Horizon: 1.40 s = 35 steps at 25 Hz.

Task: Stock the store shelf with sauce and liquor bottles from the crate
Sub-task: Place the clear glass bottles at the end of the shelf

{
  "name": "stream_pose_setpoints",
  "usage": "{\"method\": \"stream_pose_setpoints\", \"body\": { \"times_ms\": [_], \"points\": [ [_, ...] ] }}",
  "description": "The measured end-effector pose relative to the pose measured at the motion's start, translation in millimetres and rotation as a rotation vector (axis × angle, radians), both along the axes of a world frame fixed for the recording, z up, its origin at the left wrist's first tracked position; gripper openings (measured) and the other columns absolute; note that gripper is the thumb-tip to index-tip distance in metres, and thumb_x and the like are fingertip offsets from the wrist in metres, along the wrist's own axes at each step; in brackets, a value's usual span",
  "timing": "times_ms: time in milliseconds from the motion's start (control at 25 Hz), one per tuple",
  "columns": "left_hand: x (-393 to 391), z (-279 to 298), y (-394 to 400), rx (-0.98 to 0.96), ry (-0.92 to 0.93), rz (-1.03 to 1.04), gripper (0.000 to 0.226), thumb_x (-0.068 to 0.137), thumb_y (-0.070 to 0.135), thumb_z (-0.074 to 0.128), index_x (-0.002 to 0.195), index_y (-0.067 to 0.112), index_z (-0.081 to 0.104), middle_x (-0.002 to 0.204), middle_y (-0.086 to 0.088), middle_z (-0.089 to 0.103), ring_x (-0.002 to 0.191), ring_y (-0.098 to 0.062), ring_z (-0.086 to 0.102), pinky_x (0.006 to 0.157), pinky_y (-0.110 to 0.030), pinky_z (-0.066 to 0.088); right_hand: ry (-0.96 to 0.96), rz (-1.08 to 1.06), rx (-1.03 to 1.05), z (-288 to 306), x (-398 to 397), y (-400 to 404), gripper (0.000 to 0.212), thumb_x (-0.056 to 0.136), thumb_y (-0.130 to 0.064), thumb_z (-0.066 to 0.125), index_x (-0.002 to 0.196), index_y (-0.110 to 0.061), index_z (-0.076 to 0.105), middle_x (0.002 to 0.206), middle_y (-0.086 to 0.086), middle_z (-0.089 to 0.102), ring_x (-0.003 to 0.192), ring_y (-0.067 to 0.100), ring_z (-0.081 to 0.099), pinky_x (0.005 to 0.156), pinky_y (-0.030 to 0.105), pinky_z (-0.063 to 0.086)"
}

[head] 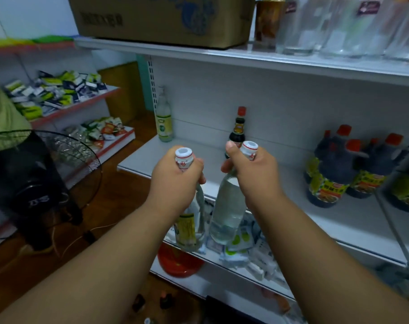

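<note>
Hands raised before shelf [257, 174], left [173, 181], right [255, 174] gripping bottle necks

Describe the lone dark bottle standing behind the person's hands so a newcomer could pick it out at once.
Start at the middle shelf of the white rack. Near its back wall stands the slim dark sauce bottle, above the right hand. Unlike the squat dark jugs on the right, it is narrow, stands alone and has a red cap.
</note>
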<state>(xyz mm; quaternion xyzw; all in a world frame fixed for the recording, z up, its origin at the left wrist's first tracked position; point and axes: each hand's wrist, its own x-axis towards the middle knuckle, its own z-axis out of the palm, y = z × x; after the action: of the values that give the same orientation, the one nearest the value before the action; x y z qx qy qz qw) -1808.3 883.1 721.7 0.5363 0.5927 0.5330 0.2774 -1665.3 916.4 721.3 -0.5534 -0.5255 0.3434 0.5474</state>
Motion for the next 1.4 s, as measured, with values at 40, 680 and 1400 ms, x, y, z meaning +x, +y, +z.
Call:
{"method": "stream_pose_setpoints", "body": {
  "times_ms": [40, 680, 1400],
  "points": [
    [-12, 0, 15, 0.004, -0.011, 0.022, 0.010, 0.089, 0.020, 0.057, 0.085, 0.011, 0.058, 0.070, -0.005, 0.068, 0.067, -0.012, 0.066, 0.065, -0.032, 0.051, -0.009, -0.005, -0.001, 1, -11, 15, 0.043, 0.089, -0.047, 0.064, 0.070, -0.008, 0.067, 0.063, 0.001, 0.071, 0.048, 0.004, 0.052, 0.058, 0.025, 0.044],
    [-105, -20, 247, 0.060, 0.066, 0.007, 0.016, 0.090, 0.024, 0.061, 0.076, 0.018, 0.054, 0.067, -0.001, 0.066, 0.067, -0.013, 0.065, 0.063, -0.018, 0.046, -0.255, -0.060, -0.042, -18, -114, 206, 0.022, 0.091, -0.039, 0.064, 0.096, -0.018, 0.060, 0.090, -0.001, 0.065, 0.084, 0.017, 0.061, 0.076, 0.031, 0.047],
    [-153, -118, 272, -0.059, -0.011, -0.279, 0.058, 0.082, 0.006, 0.074, 0.117, 0.041, 0.044, 0.115, 0.020, 0.056, 0.109, 0.008, 0.057, 0.090, -0.013, 0.050, -0.313, 0.028, -0.075, -89, -115, 248, 0.055, 0.071, -0.049, 0.080, 0.110, -0.040, 0.043, 0.113, -0.007, 0.062, 0.104, 0.012, 0.062, 0.089, 0.035, 0.052]
  ]
}}
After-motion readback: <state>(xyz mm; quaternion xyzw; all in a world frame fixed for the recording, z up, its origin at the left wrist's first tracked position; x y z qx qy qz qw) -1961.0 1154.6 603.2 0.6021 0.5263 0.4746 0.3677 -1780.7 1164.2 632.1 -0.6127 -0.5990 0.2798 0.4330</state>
